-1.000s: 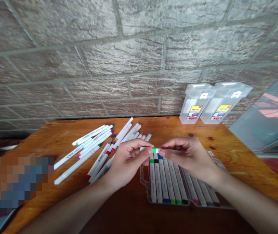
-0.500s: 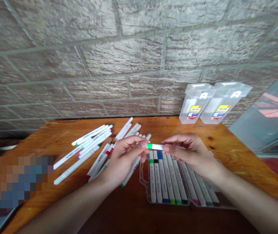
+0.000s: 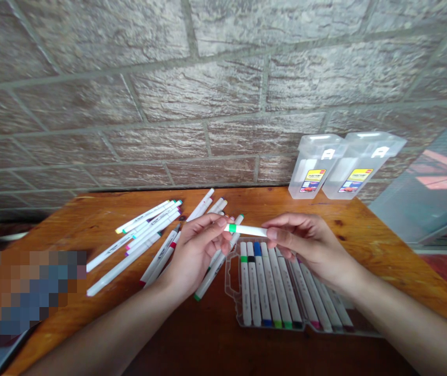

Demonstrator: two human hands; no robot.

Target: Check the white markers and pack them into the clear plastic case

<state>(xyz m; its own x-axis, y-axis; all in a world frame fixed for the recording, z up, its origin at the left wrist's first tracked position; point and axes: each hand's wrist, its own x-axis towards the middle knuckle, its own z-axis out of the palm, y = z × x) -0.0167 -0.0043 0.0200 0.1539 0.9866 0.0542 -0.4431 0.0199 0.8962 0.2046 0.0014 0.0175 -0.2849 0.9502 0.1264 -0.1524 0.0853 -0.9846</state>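
Between my two hands, a white marker (image 3: 250, 230) with a green band lies nearly level above the table. My left hand (image 3: 202, 248) pinches its banded end with thumb and fingertips. At the other end, my right hand (image 3: 305, 243) grips it the same way, its fingers hiding that tip. Below them is an open clear plastic case (image 3: 229, 284) with several white markers (image 3: 265, 287) laid side by side in it, some with coloured ends. My right hand covers part of the case's far right.
Loose markers (image 3: 145, 224) are scattered over the left and middle of the wooden table (image 3: 102, 209). Two translucent marker boxes (image 3: 309, 164) with yellow labels stand at the back right, by the stone-block wall (image 3: 192, 94). A pixelated patch covers the lower left.
My left hand has shifted left and slightly up, away from my right hand. More of the marker's white body now shows between them. The right hand has barely moved.
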